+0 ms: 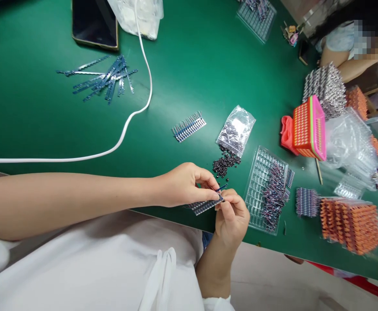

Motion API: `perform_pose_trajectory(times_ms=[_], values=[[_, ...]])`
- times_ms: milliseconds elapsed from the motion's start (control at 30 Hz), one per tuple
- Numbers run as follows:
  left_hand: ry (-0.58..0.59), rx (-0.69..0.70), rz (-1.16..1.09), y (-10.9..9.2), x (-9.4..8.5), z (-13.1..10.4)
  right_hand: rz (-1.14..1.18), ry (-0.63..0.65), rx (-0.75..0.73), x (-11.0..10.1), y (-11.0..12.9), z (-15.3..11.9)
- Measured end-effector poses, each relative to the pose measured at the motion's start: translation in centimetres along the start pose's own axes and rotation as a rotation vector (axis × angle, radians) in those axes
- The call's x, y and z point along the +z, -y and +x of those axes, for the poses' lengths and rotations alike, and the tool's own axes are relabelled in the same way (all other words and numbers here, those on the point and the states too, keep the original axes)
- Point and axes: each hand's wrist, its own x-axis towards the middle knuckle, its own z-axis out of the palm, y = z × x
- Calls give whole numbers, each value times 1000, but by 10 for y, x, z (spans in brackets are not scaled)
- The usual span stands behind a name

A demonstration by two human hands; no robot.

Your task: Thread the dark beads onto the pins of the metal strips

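My left hand (184,185) reaches in from the left, thumb and fingers closed on a dark strip of small parts in rows (204,206). A thin blue sliver stands up beside its fingertips. My right hand (232,216) comes up from below. Its thumb and finger pinch together at the strip's right end; whatever is between them is too small to make out. Just beyond the hands lie loose dark beads (224,165), spilling from a clear plastic bag (237,127). A similar strip with thin metal pins (189,126) rests on the green table (182,77).
A clear compartment tray (253,194) holding many thin pinned parts lies right of my hands. Blue metal strips (106,80), a phone (94,23) and a white cable (125,129) are at left. Baskets (308,127) and an orange stack (351,224) stand right. Another person's arm (354,67) shows.
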Motion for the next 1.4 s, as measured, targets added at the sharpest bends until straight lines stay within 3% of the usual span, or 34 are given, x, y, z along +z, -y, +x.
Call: perform_pose_trajectory(times_ms=[633,1400], values=[[64,-12,145,-1,1,-2,73,74,176,-4,2,-3],[142,98,223,3,0,-3,151,158,315,-10,2,-1]])
